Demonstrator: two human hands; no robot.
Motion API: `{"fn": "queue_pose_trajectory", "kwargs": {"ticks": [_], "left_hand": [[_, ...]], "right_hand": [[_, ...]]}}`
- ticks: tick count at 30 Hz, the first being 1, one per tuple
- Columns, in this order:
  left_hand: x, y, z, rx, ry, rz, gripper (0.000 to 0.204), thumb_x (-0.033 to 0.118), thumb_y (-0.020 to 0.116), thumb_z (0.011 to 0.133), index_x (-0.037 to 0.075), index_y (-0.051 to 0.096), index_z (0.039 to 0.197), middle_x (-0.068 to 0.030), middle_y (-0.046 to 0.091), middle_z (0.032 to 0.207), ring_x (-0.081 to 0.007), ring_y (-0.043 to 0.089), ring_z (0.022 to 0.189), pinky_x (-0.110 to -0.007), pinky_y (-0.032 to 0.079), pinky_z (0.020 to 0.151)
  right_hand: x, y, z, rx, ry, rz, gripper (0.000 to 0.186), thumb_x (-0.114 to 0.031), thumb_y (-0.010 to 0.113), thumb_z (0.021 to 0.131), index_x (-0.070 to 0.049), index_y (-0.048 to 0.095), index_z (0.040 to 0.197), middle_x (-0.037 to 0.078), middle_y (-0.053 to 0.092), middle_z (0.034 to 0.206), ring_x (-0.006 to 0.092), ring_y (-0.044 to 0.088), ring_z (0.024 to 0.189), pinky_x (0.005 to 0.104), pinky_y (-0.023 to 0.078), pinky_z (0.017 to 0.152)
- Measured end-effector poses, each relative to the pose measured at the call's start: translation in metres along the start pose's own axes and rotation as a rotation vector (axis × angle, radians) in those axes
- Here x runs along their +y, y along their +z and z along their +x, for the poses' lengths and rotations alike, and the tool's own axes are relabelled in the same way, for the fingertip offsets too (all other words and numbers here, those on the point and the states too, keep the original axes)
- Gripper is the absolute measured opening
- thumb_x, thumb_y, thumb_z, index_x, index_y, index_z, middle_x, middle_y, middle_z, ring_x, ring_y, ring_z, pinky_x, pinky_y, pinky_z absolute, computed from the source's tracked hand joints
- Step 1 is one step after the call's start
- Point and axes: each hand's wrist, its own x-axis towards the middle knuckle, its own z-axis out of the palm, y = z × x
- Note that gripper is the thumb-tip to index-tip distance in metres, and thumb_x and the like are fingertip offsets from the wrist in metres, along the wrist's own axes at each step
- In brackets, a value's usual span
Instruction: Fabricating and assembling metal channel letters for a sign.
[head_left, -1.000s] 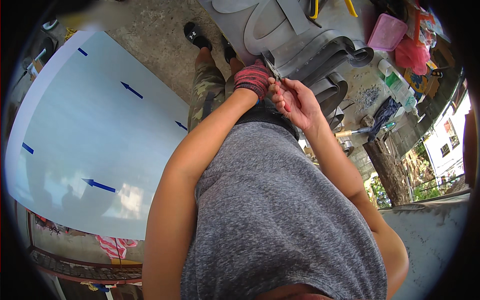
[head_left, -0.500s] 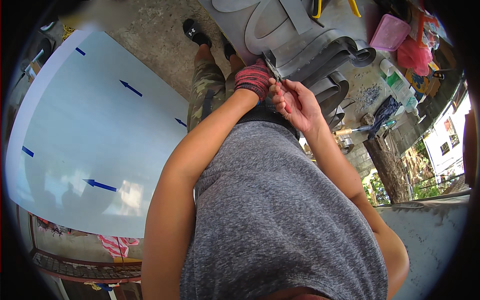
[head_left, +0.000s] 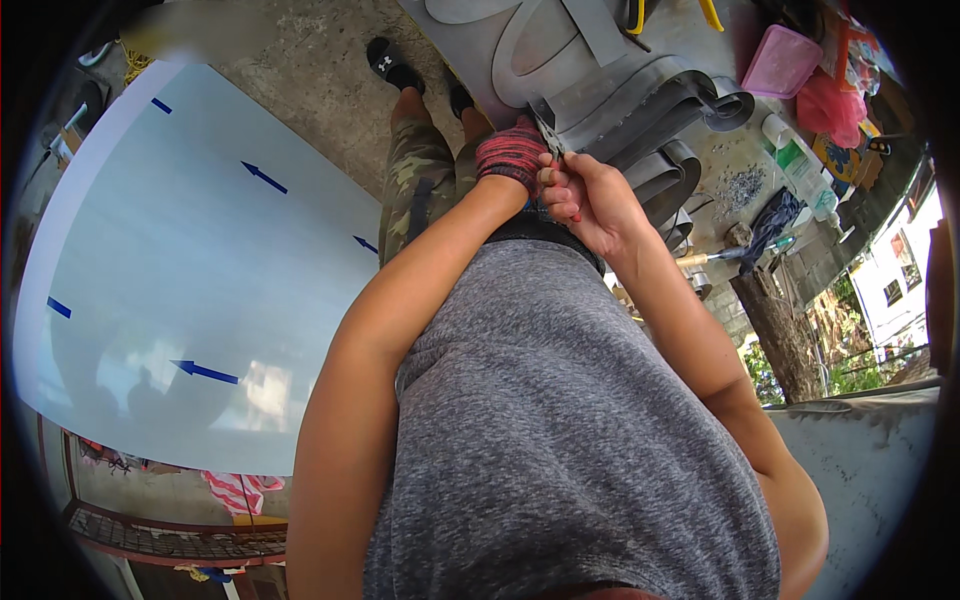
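Note:
My right hand (head_left: 590, 203) is bare and closed around the red-handled snips (head_left: 552, 140), whose grey metal jaws point up and left. Those jaws lie against the edge of a bent sheet-metal strip (head_left: 541, 108). On my left hand (head_left: 506, 157) is a red and black knit glove; its fingers are closed on that strip, right beside the jaws. The fingertips and the exact bite of the jaws are partly hidden. Just beyond my hands, a wide curved metal band (head_left: 640, 105) stands on edge on the worktable.
Flat metal cut-outs (head_left: 530, 50) lie at the table's far side. Small metal scraps (head_left: 741, 187), a clear bottle (head_left: 800, 165), a pink container (head_left: 781, 58) and a wood-handled tool (head_left: 708, 258) are to the right. A large whitish panel (head_left: 200, 270) with blue arrows fills the left.
The fingers of my right hand have curled in, bringing the snips' handles together; less red handle shows. Both hands keep nearly the same place by the metal strip.

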Motion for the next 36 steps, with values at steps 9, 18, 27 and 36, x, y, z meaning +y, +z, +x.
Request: {"fn": "queue_pose_trajectory", "kwargs": {"ticks": [9, 18, 27, 36], "left_hand": [[0.009, -0.008, -0.012, 0.078, 0.167, 0.567, 0.034, 0.03, 0.045, 0.096, 0.007, 0.06, 0.115, -0.0193, 0.069, 0.108, -0.0325, 0.07, 0.09, -0.043, 0.056, 0.074], [0.025, -0.019, -0.038, -0.014, 0.154, 0.562, 0.035, 0.025, 0.057, 0.092, 0.003, 0.054, 0.118, -0.0176, 0.071, 0.102, -0.0269, 0.071, 0.09, -0.04, 0.057, 0.068], [0.021, -0.017, -0.037, -0.177, 0.091, 0.202, 0.026, 0.025, 0.045, 0.1, 0.006, 0.051, 0.116, -0.0142, 0.067, 0.091, -0.0278, 0.067, 0.076, -0.038, 0.054, 0.059], [0.008, -0.005, -0.011, -0.156, -0.11, -0.131, 0.025, 0.022, 0.044, 0.1, 0.003, 0.052, 0.114, -0.0157, 0.068, 0.088, -0.029, 0.068, 0.071, -0.041, 0.055, 0.055]], "right_hand": [[-0.007, 0.011, -0.016, 0.059, 0.015, -0.087, 0.036, -0.02, 0.033, 0.103, 0.005, 0.052, 0.121, 0.011, 0.062, 0.097, 0.0199, 0.06, 0.074, 0.033, 0.056, 0.066], [-0.001, -0.003, -0.015, -0.028, 0.039, -0.025, 0.037, -0.02, 0.033, 0.103, 0.006, 0.051, 0.123, 0.012, 0.062, 0.097, 0.0241, 0.062, 0.078, 0.0355, 0.058, 0.068], [-0.002, -0.006, -0.011, -0.06, 0.022, 0.008, 0.033, -0.02, 0.037, 0.102, 0.003, 0.052, 0.121, 0.005, 0.058, 0.089, 0.0128, 0.053, 0.069, 0.0234, 0.049, 0.057], [-0.002, -0.001, -0.011, -0.017, 0.026, -0.043, 0.032, -0.019, 0.038, 0.101, 0.003, 0.051, 0.12, 0.005, 0.058, 0.089, 0.013, 0.052, 0.07, 0.0234, 0.049, 0.057]]}}
